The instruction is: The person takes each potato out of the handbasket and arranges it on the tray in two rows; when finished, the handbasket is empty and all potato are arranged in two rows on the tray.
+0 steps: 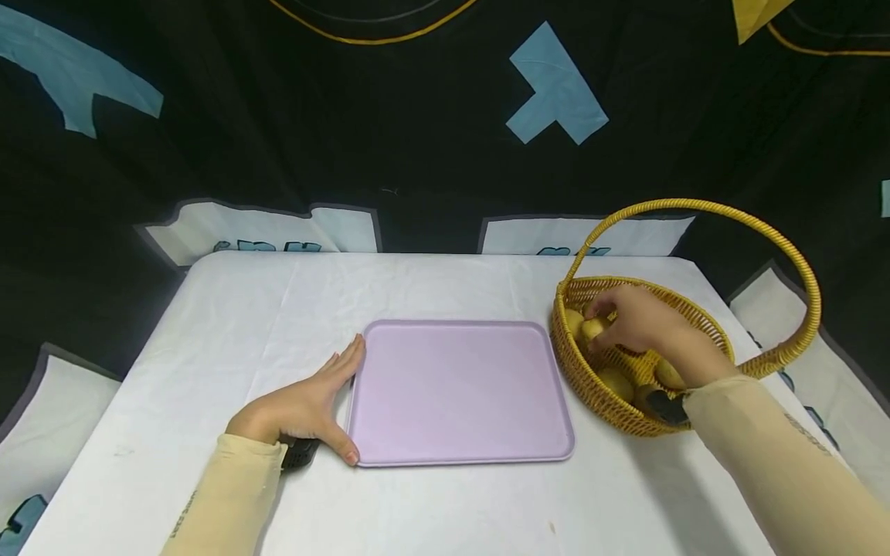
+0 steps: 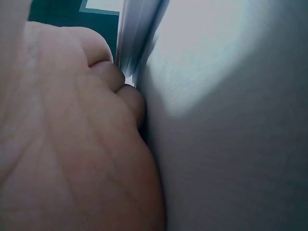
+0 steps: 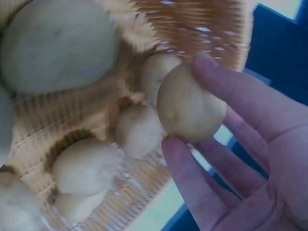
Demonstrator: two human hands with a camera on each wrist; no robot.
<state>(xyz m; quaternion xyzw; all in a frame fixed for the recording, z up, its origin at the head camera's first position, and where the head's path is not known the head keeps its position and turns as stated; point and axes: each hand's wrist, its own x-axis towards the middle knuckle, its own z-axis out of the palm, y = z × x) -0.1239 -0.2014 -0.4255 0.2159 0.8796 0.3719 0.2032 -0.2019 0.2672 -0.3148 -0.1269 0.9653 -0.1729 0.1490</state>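
Observation:
A small yellowish potato (image 3: 185,108) is pinched between the thumb and fingertips of my right hand (image 1: 636,316), inside the wicker basket (image 1: 577,378). Around it in the basket lie several other potatoes (image 3: 86,166), one of them (image 3: 57,48) looking much larger in the right wrist view. A flat lilac tray (image 1: 459,394) lies on the table left of the basket. Along its left edge my left hand (image 1: 306,405) rests with fingers spread, thumb by the near corner. The left wrist view shows mostly the palm (image 2: 72,134) close to the white cloth.
The basket's tall arched handle (image 1: 702,205) rises over and to the right of my right forearm. A white cloth covers the table (image 1: 445,510). Behind the table hangs a black curtain (image 1: 389,139) with blue and white shapes.

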